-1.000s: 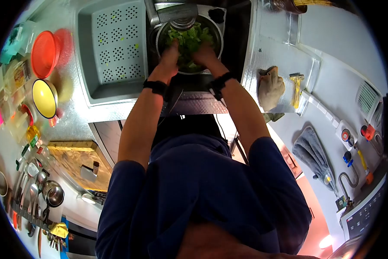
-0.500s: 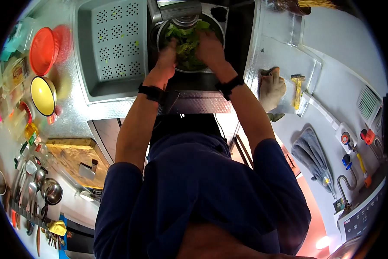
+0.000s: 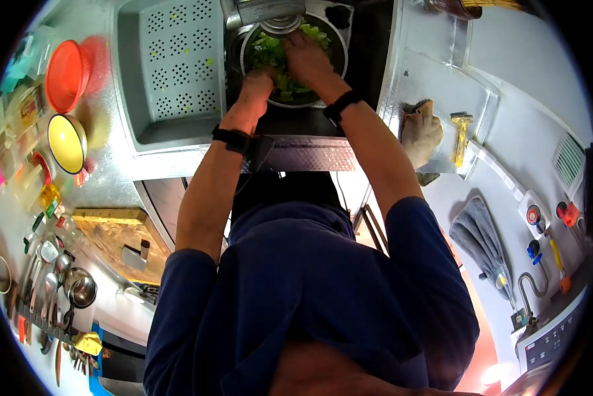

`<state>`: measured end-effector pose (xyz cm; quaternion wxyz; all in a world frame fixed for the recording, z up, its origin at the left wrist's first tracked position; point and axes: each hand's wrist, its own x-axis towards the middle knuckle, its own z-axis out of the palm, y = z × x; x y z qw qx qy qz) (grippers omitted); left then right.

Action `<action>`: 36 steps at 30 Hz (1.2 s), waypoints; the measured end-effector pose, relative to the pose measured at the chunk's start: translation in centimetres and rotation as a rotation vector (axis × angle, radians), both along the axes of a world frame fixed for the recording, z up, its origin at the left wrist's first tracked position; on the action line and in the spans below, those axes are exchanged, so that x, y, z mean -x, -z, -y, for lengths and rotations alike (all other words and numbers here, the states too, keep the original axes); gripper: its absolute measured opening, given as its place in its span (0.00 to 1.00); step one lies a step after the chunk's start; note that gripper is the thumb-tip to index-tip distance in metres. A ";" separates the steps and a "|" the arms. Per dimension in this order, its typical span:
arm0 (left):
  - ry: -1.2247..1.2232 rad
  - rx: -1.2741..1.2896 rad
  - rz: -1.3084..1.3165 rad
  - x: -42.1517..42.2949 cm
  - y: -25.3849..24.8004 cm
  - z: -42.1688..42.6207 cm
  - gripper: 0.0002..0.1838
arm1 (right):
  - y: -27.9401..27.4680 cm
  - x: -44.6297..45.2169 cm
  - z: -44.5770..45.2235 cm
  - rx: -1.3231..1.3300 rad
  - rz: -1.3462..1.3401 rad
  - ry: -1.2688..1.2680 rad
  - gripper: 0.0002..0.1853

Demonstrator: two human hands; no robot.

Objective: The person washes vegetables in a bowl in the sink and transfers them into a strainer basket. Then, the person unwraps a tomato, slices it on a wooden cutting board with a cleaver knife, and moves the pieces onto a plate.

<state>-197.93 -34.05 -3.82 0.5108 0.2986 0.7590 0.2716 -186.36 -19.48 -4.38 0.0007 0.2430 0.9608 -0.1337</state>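
Note:
Chopped-looking leafy greens [image 3: 270, 53] fill a round metal bowl [image 3: 345, 59] in the dark sink basin. At the bowl's near left rim, my left hand [image 3: 255, 91] is closed with its fingers curled down into the greens, the fingertips hidden. My right hand [image 3: 308, 63] reaches farther in, bent over the leaves near the middle, its fingertips also buried among them. Above the bowl's far side is the metal faucet [image 3: 280, 23], close to my right fingers. Each wrist wears a dark band.
A grey perforated basket [image 3: 128, 86] with green bits stands left of the bowl. Farther left are a red colander [image 3: 67, 76] and a yellow bowl [image 3: 66, 145]. A cutting board [image 3: 108, 237] holds a cleaver [image 3: 135, 256]. A glove [image 3: 420, 135] and a yellow-handled tool [image 3: 461, 138] lie right.
My right hand has moved left and farther back over the greens. My left hand has shifted slightly down toward the near rim. The greens are rearranged, more showing at the far right.

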 end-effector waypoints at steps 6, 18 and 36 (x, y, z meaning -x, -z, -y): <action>-0.074 -0.061 0.064 -0.3 -0.6 -1.7 0.13 | -5.1 -1.2 -0.2 0.107 0.260 -0.022 0.13; 0.397 -0.172 -0.476 -3.0 -1.5 -4.0 0.13 | -11.8 -1.6 0.5 0.150 0.236 0.105 0.12; 0.092 -0.121 -0.303 -0.2 -9.1 -2.6 0.12 | -11.0 -4.4 0.0 0.143 0.368 0.075 0.15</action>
